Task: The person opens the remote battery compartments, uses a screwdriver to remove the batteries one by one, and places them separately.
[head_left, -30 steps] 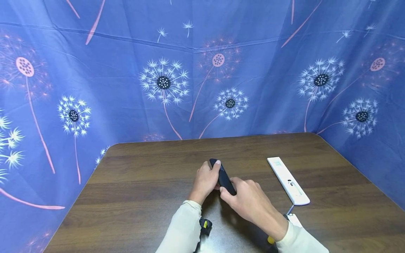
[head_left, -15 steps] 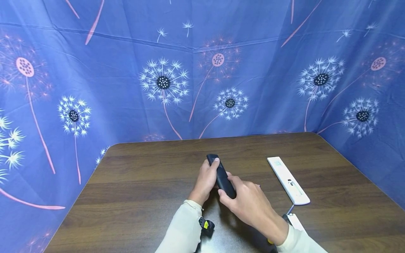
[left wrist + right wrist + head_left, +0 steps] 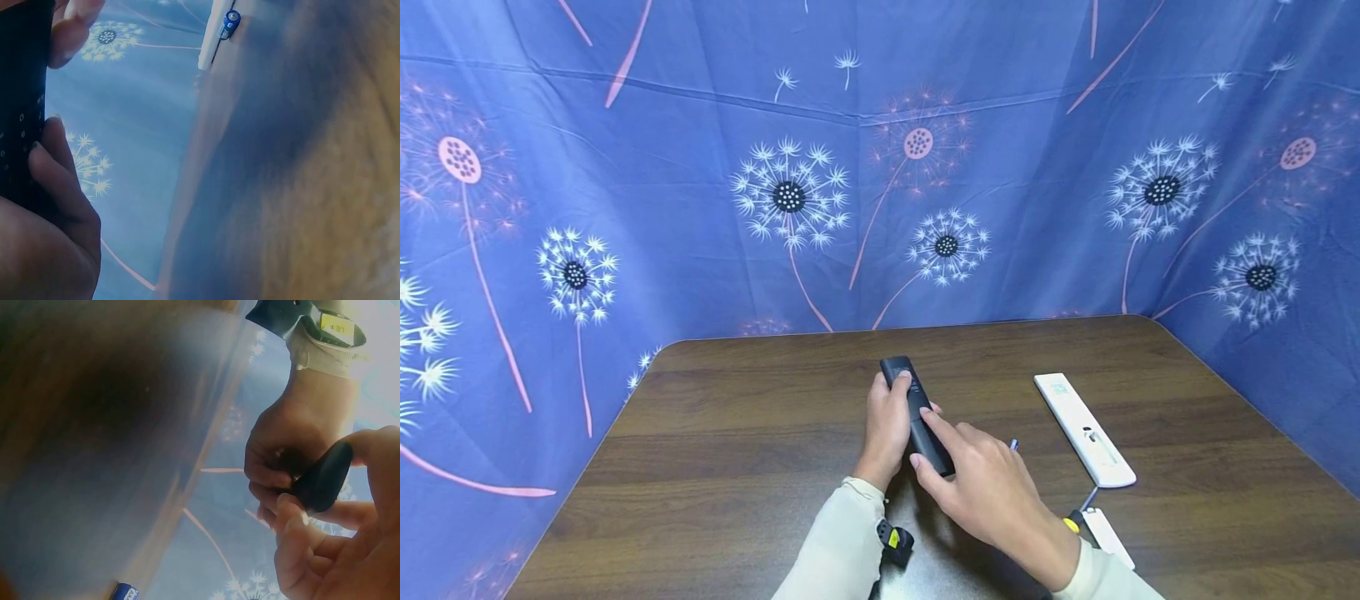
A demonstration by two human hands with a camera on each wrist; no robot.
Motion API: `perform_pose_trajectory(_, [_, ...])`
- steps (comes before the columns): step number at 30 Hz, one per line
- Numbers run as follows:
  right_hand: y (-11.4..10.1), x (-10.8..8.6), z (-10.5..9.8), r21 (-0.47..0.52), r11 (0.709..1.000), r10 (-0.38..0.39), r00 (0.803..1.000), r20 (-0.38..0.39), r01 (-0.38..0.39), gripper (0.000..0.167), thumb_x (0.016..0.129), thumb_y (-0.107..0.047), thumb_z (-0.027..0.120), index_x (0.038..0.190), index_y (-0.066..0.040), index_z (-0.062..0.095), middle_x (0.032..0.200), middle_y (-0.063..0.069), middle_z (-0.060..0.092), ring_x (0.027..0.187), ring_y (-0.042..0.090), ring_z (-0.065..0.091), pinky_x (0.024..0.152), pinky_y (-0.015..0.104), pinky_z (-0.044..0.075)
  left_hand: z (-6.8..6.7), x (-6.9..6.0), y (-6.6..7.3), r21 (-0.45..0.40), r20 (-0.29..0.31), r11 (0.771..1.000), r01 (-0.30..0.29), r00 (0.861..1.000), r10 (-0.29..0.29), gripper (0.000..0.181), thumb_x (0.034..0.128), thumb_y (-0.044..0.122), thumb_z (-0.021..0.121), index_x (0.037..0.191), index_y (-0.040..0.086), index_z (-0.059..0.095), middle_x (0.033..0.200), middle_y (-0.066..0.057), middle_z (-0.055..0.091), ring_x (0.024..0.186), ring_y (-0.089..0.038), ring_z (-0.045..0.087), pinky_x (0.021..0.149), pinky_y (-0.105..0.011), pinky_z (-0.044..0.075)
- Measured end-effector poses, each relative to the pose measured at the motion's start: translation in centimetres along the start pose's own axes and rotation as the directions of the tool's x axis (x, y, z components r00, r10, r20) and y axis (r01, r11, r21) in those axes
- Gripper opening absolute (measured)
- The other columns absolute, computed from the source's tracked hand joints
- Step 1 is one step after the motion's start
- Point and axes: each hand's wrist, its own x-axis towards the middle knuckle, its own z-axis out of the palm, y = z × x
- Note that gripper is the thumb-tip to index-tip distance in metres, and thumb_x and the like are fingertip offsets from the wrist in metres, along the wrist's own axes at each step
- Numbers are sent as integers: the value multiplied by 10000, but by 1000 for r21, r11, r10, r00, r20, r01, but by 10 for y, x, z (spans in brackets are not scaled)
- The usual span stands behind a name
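Holds a black remote (image 3: 917, 395) aloft over the middle of the bench (image 3: 737, 433). Wraps its far part with the left hand (image 3: 883, 427), with thumb laid on top; pinches its near part with the right hand (image 3: 988, 483), with index fingertip on the upper face. Shows further right on the bench a white casing (image 3: 1067, 408) with an uncovered recess, then a screwdriver (image 3: 1076, 521) by its near end and a small white cover (image 3: 1108, 537) alongside. Seems partly done, judging by that recess and loose cover; gives no clear sign of work done or left on the black remote, apparently closed along its seam. Reveals in the left wrist view small white marks, likely keys, hidden from the head view. Adds in the right wrist view a lettered blue battery (image 3: 127, 592), perhaps matching the blue tip (image 3: 1014, 445) just past the right hand in the head view.
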Motion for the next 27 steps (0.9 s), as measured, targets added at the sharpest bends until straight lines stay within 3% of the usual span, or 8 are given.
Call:
perform_pose_trajectory(4, [-1,0,-1,-7,1000,12,1000,28,-12,555,854,-374,762,1356,-172,642,720,-69,499,503,41,354,451,224,311,1,0,-1,-22,-17,1000,-7,1000,7,294,1068,321,388,1191,59,440,763,-146,684,720,-370,704,567,-361,577])
perform_pose_trajectory(7, [-2,0,-1,-14,1000,5,999,33,-4,557,851,-377,761,1357,-174,644,738,-48,512,493,50,353,448,231,315,2,1,-1,-31,-38,999,-13,999,12,291,1065,325,389,1166,59,448,750,-147,685,736,-398,703,547,-350,569])
perform_pose_trajectory(14, [-2,-2,-2,-33,999,-6,996,89,9,681,841,-438,749,1449,-199,555,806,-4,534,478,60,354,434,241,322,7,1,0,-32,-38,999,-26,999,24,292,1057,302,401,1150,29,446,703,-154,655,603,-251,680,505,-337,547])
perform_pose_trajectory(21, [3,-2,2,12,988,-153,986,-65,154,571,821,-369,764,1289,-55,678,780,29,590,503,59,406,436,222,382,6,1,1,-34,-52,999,-7,999,5,290,1051,288,409,1137,14,447,679,-152,630,566,-226,663,500,-323,538])
perform_pose_trajectory(27, [2,0,-1,29,983,-177,979,-100,181,505,803,-343,761,1215,-53,724,720,5,540,498,32,351,427,183,332,5,1,2,-104,-73,994,25,997,-33,291,1054,273,393,1136,-2,445,674,-158,628,557,-223,660,513,-336,550])
